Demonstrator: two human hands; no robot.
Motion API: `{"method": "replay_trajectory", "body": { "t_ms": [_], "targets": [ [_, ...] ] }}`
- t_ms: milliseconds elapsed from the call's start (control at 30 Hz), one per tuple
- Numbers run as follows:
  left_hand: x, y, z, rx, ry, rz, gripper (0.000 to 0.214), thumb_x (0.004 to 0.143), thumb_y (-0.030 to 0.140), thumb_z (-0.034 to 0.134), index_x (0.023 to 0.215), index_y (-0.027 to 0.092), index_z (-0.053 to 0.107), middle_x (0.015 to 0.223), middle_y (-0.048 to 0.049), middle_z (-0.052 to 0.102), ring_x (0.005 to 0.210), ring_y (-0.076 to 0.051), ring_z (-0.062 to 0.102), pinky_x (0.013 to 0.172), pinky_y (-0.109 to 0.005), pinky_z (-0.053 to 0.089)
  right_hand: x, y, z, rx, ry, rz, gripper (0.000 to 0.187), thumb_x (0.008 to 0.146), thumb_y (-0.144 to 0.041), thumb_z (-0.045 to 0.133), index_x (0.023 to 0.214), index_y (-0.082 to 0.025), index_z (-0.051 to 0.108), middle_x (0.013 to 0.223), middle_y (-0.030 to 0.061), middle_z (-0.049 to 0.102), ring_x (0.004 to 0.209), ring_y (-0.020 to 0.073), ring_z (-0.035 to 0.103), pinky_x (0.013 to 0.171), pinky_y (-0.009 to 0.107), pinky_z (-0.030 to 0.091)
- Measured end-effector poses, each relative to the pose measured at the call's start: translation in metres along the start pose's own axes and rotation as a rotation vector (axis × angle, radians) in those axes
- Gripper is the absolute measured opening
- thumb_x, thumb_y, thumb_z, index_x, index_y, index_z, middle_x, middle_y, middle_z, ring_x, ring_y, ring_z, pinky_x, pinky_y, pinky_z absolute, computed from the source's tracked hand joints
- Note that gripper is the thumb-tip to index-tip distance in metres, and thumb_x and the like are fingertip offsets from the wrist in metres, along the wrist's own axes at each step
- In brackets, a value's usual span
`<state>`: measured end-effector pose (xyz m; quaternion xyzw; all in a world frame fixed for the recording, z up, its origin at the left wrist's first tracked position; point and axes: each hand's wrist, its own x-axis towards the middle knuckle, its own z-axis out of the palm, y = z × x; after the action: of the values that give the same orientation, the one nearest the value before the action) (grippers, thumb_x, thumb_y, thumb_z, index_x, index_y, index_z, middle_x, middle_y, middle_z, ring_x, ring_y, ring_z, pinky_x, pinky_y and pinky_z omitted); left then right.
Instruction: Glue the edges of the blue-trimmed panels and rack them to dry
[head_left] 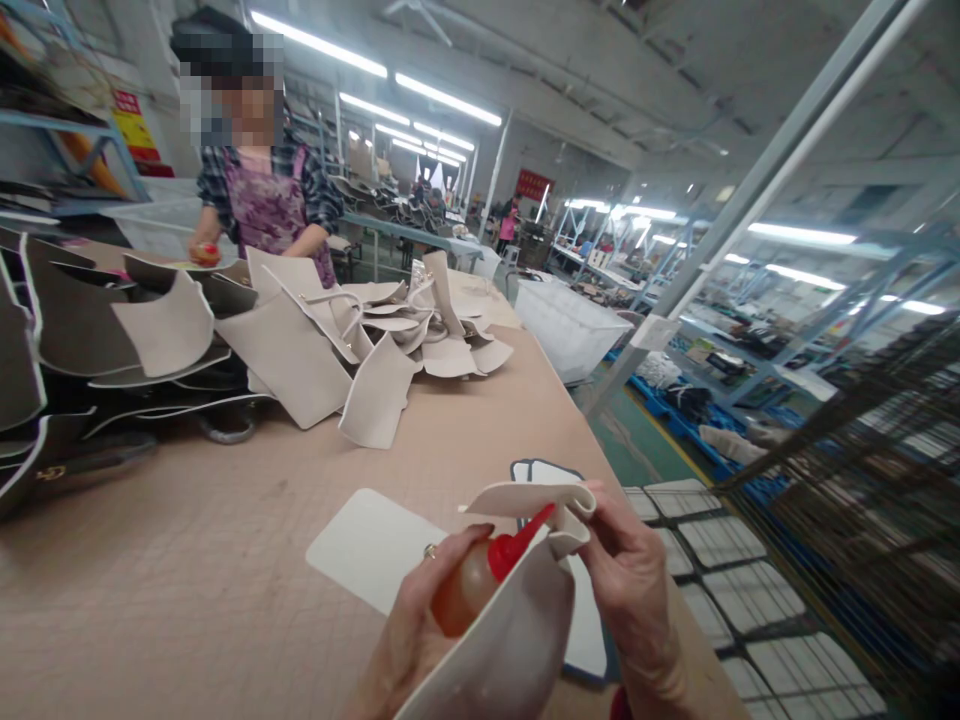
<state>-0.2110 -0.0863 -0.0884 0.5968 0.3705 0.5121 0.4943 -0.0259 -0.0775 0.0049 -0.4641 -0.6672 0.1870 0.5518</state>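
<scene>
My left hand (409, 625) is closed round a small amber glue bottle (469, 590) with a red nozzle (521, 540). The nozzle tip points up into a curled beige leather piece (510, 630). My right hand (626, 580) pinches the folded top edge of that piece near the nozzle. Both hands are low in the view, over the near edge of the brown worktable (225, 540). A flat white panel (367, 545) lies on the table just behind my left hand.
A heap of beige leather pieces (375, 340) lies mid-table, with dark stacked pieces (67, 340) at the left. A co-worker in a plaid shirt (259, 190) stands at the far end. A white bin (570, 325) and wire racks (862, 500) are at the right.
</scene>
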Motion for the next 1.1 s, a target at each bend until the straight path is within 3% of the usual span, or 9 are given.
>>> {"method": "replay_trajectory", "body": {
  "t_ms": [133, 267, 367, 433, 567, 700, 833, 1100],
  "targets": [
    [0.001, 0.006, -0.004, -0.268, -0.115, -0.212, 0.066, 0.058, 0.034, 0.081, 0.12, 0.025, 0.059, 0.123, -0.0068, 0.063, 0.112, -0.028, 0.058, 0.094, -0.034, 0.047, 0.0, 0.005, -0.008, 0.02, 0.001, 0.123, 0.008, 0.08, -0.022, 0.06, 0.076, -0.019, 0.066, 0.064, -0.0022, 0.055, 0.057, 0.0117, 0.049, 0.051, 0.019, 0.041],
    [0.003, 0.014, -0.005, -0.54, -0.231, -0.204, 0.078, 0.05, 0.044, 0.083, 0.12, 0.019, 0.059, 0.116, -0.0101, 0.065, 0.104, -0.032, 0.062, 0.087, -0.037, 0.05, 0.002, -0.004, -0.006, 0.117, -0.191, 0.175, 0.012, 0.08, -0.026, 0.062, 0.073, -0.017, 0.067, 0.069, 0.0007, 0.057, 0.065, 0.0142, 0.052, 0.059, 0.023, 0.045],
    [0.004, 0.016, -0.004, -0.577, -0.283, -0.222, 0.076, 0.052, 0.04, 0.083, 0.12, 0.018, 0.059, 0.111, -0.0102, 0.066, 0.102, -0.032, 0.062, 0.084, -0.036, 0.05, 0.006, -0.014, 0.0, 0.169, -0.295, 0.199, 0.015, 0.082, -0.028, 0.059, 0.08, -0.017, 0.069, 0.08, 0.0037, 0.061, 0.078, 0.0171, 0.056, 0.068, 0.025, 0.046],
    [0.004, 0.015, -0.004, -0.583, -0.275, -0.242, 0.074, 0.051, 0.039, 0.083, 0.119, 0.018, 0.06, 0.108, -0.0092, 0.067, 0.1, -0.032, 0.062, 0.084, -0.037, 0.05, 0.007, -0.016, 0.003, 0.184, -0.319, 0.204, 0.015, 0.082, -0.029, 0.059, 0.08, -0.017, 0.069, 0.081, 0.004, 0.061, 0.076, 0.0165, 0.056, 0.064, 0.024, 0.046],
    [0.002, 0.012, -0.006, -0.643, -0.197, -0.256, 0.074, 0.049, 0.049, 0.083, 0.113, 0.018, 0.063, 0.097, -0.0081, 0.069, 0.091, -0.028, 0.064, 0.076, -0.033, 0.051, 0.006, 0.001, 0.001, 0.214, -0.172, 0.26, 0.014, 0.075, -0.03, 0.067, 0.08, -0.017, 0.068, 0.074, 0.0016, 0.06, 0.06, 0.0121, 0.053, 0.048, 0.02, 0.041],
    [-0.001, 0.01, -0.01, -0.833, -0.159, -0.239, 0.074, 0.052, 0.052, 0.081, 0.115, 0.019, 0.061, 0.099, -0.0085, 0.067, 0.085, -0.024, 0.065, 0.074, -0.032, 0.052, -0.002, 0.032, -0.01, 0.225, 0.021, 0.391, 0.03, 0.064, -0.033, 0.078, 0.089, -0.019, 0.068, 0.068, 0.0015, 0.065, 0.059, 0.0147, 0.058, 0.048, 0.021, 0.044],
    [-0.002, 0.008, -0.013, -0.957, -0.104, -0.221, 0.071, 0.054, 0.05, 0.082, 0.115, 0.02, 0.06, 0.104, -0.0082, 0.064, 0.087, -0.023, 0.064, 0.079, -0.035, 0.052, -0.007, 0.05, -0.018, 0.302, 0.089, 0.454, 0.035, 0.056, -0.036, 0.083, 0.082, -0.02, 0.067, 0.073, 0.0038, 0.068, 0.065, 0.017, 0.062, 0.056, 0.025, 0.05],
    [0.006, -0.004, -0.025, -1.001, -0.008, -0.146, 0.097, 0.045, 0.067, 0.077, 0.129, 0.028, 0.045, 0.1, -0.0044, 0.062, 0.08, -0.02, 0.063, 0.072, -0.033, 0.053, -0.01, 0.061, -0.012, 0.379, 0.207, 0.506, 0.03, 0.047, -0.027, 0.084, 0.071, -0.022, 0.067, 0.07, 0.0021, 0.065, 0.062, 0.0159, 0.06, 0.054, 0.024, 0.048]
  ]
}}
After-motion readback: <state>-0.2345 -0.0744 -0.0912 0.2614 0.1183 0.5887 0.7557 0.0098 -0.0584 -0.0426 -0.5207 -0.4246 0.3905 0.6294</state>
